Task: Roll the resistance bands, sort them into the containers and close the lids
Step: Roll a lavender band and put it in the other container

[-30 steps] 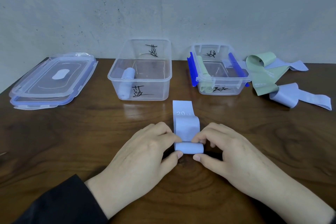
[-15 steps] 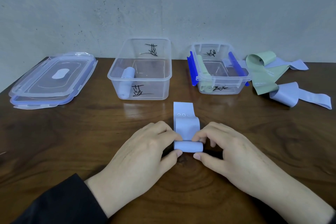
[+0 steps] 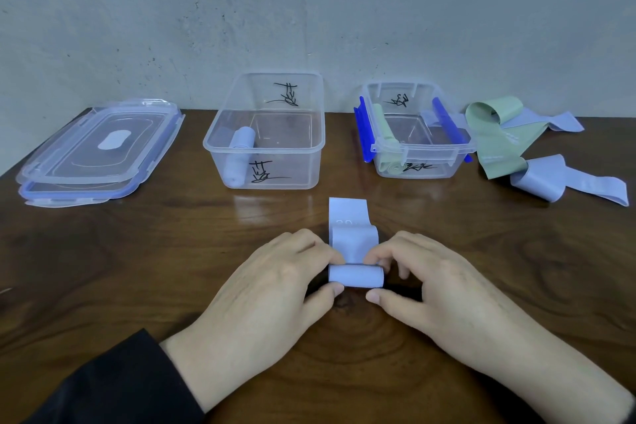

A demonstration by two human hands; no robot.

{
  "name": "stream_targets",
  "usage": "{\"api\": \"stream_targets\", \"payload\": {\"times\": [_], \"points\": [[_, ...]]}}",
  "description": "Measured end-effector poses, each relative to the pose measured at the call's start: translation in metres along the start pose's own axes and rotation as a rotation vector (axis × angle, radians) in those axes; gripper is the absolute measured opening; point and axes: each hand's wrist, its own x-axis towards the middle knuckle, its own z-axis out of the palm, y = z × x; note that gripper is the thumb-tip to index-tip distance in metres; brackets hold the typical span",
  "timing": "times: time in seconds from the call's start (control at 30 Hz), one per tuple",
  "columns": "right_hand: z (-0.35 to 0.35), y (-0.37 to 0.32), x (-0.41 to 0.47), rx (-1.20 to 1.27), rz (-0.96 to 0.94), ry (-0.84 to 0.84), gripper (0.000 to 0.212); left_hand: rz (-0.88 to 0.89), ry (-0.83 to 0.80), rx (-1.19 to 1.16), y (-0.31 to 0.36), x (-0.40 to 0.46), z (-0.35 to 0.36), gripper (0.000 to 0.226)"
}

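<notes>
At the near middle of the wooden table (image 3: 103, 268), a partly rolled blue band (image 3: 356, 277) is pinched at its two ends, the left end by the left hand (image 3: 275, 289) and the right end by the right hand (image 3: 444, 286); thumbs are set on the near side of the roll and curled fingers on its far side. The unrolled tail of this band is laid flat toward the far side, with pale digits printed on it. Beyond it, an open clear container (image 3: 268, 134) marked in black ink is seen, with one rolled blue band (image 3: 239, 158) lying inside along its left wall. To its right, a smaller container (image 3: 418, 134) with blue side clips is placed, a rolled green band (image 3: 387, 144) lying in it. At the far right, loose bands (image 3: 537, 148), green and blue, are heaped on the table. At the far left, two lids (image 3: 99, 148) are stacked.
</notes>
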Motion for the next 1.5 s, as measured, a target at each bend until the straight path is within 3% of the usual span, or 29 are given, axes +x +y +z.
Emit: {"api": "stream_targets", "payload": {"times": [0.2, 0.5, 0.67, 0.9, 1.17, 1.27, 1.5], "points": [[-0.0010, -0.0009, -0.0009, -0.005, -0.019, -0.004, 0.007, -0.010, 0.001, 0.000, -0.0003, 0.0002, 0.0007, 0.031], [-0.0008, 0.0002, -0.0006, 0.004, -0.011, 0.000, 0.020, -0.001, 0.000, 0.004, 0.0006, 0.0001, -0.0009, 0.024], [-0.0002, -0.0004, -0.0002, 0.001, -0.023, 0.006, 0.015, -0.007, -0.008, 0.012, 0.0010, 0.0003, -0.0008, 0.031], [-0.0003, -0.0004, -0.0005, -0.004, -0.039, -0.003, 0.008, -0.013, -0.006, 0.006, 0.0016, -0.0004, -0.0009, 0.021], [0.0001, -0.0009, 0.0003, -0.003, -0.007, 0.001, 0.019, -0.012, -0.014, 0.012, 0.0024, 0.0001, -0.0016, 0.035], [-0.0004, -0.0015, 0.0004, -0.004, -0.004, -0.002, 0.014, -0.018, -0.014, 0.011, 0.0024, -0.0002, -0.0013, 0.038], [-0.0010, -0.0019, -0.0005, -0.020, -0.021, -0.014, 0.006, -0.014, -0.016, 0.009, 0.0019, 0.0005, -0.0010, 0.026]]}}
